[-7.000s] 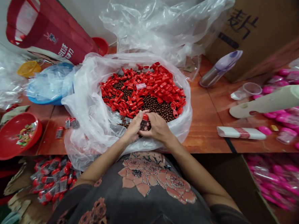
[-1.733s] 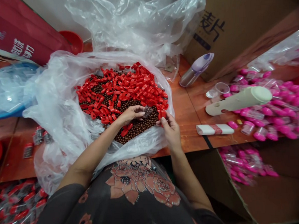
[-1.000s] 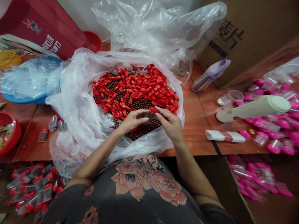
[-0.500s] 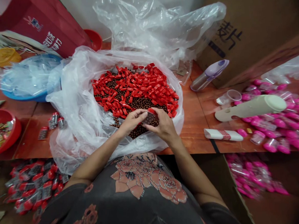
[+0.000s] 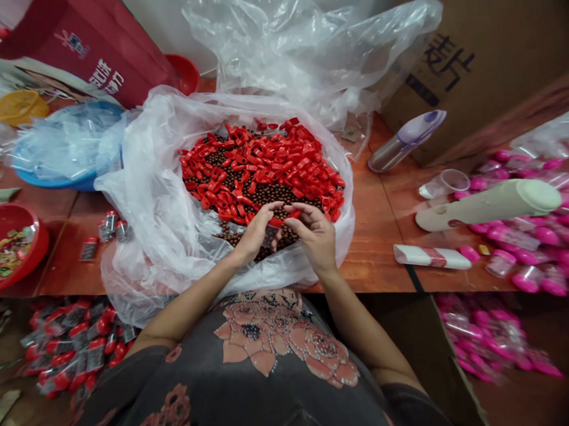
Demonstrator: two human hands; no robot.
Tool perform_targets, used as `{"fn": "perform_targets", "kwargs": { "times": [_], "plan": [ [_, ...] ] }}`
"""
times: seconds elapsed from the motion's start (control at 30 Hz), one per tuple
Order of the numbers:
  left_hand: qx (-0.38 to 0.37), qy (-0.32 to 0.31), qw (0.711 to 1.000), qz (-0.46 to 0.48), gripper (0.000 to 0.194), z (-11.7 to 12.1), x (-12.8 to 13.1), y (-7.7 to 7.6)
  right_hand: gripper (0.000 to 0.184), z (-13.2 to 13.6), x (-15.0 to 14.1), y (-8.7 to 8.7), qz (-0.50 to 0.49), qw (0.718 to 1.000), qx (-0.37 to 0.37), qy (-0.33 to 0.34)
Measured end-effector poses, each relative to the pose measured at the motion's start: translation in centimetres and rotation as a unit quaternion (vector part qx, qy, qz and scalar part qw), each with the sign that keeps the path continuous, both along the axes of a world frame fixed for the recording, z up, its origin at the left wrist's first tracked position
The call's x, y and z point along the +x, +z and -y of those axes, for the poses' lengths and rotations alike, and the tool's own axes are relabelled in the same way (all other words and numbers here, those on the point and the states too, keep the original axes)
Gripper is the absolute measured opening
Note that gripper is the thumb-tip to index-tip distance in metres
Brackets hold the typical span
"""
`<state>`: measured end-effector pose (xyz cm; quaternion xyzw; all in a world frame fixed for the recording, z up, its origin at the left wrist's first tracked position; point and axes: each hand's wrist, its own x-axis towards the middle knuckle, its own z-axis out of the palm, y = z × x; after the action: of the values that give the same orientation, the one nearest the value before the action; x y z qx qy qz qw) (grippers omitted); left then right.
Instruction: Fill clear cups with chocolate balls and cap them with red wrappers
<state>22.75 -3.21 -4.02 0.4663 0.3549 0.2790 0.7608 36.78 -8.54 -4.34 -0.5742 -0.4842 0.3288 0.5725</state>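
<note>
Both of the person's hands met over the near part of a white plastic bag (image 5: 142,177), which sat wide open on the reddish-brown desk (image 5: 374,262). The left hand (image 5: 258,232) had its fingers curled round a small clear container (image 5: 269,236) with dark contents, largely hidden by the grip. The right hand (image 5: 319,236), just beside it, had thumb and forefinger pinched together on a red plastic piece (image 5: 293,214); whether that piece touched the container could not be told. Beneath and beyond the hands, the bag held a thick layer of red plastic caps (image 5: 281,155) heaped over glossy brown balls (image 5: 273,193). Left of the bag, one red-capped container (image 5: 89,249) stood near a few others like it, with a red bowl (image 5: 5,216) of small colourful bits farther out and a blue basin (image 5: 78,183) bearing clear plastic behind. Below the desk edge on that side lay a pile of red-capped containers (image 5: 75,341). To the right were a purple-lidded bottle (image 5: 408,140) leaning in view, a clear plastic cup (image 5: 451,180), a pale cylindrical flask (image 5: 486,204), a white roll (image 5: 432,255) with a red band, and many pink-capped containers (image 5: 551,248). A cardboard box (image 5: 496,52) stood behind them.
</note>
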Motion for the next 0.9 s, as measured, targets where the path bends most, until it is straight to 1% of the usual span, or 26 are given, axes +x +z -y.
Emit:
{"fn": "perform_targets", "kwargs": {
  "times": [0.07,0.13,0.17,0.2,0.27,0.33,0.4,0.47,0.6,0.67,0.8,0.9],
  "plan": [
    [0.035,0.023,0.999,-0.027,0.049,0.1,0.1,-0.4,0.039,0.0,-0.3,0.2,0.096,0.995,0.010,0.033],
    [0.080,0.070,0.993,-0.046,0.048,0.2,0.2,-0.7,0.048,0.0,-0.5,0.1,0.196,0.976,0.025,0.091],
    [0.089,0.090,0.991,-0.048,0.050,0.3,0.2,-0.8,0.055,0.0,-0.5,0.0,0.235,0.964,0.033,0.118],
    [0.082,0.099,0.991,-0.047,0.053,0.3,0.2,-0.8,0.063,0.0,-0.5,-0.2,0.265,0.954,0.041,0.136],
    [0.038,0.085,0.994,-0.051,0.059,0.2,0.2,-0.5,0.078,0.0,-0.5,-0.5,0.311,0.938,0.050,0.146],
    [0.008,0.061,0.996,-0.060,0.059,0.1,0.2,-0.1,0.084,0.1,-0.5,-0.7,0.346,0.926,0.056,0.143],
    [0.011,0.056,0.997,-0.058,0.057,0.0,0.2,0.2,0.081,0.2,-0.4,-0.6,0.376,0.914,0.059,0.138],
    [0.011,0.066,0.997,-0.046,0.054,0.0,0.2,0.3,0.073,0.1,-0.4,-0.1,0.414,0.898,0.065,0.132],
    [-0.012,0.111,0.993,-0.045,0.045,0.2,0.3,0.3,0.065,-0.4,-0.2,1.0,0.504,0.851,0.083,0.123],
    [-0.036,0.121,0.991,-0.042,0.042,0.2,0.3,0.1,0.060,-0.8,-0.1,1.2,0.536,0.830,0.088,0.129],
    [-0.088,0.124,0.988,-0.027,0.039,0.3,0.2,0.1,0.052,-1.5,0.0,0.6,0.565,0.804,0.123,0.139],
    [-0.111,0.121,0.986,-0.018,0.038,0.6,0.2,0.3,0.053,-1.8,-0.2,0.0,0.574,0.793,0.141,0.145]
  ]
}}
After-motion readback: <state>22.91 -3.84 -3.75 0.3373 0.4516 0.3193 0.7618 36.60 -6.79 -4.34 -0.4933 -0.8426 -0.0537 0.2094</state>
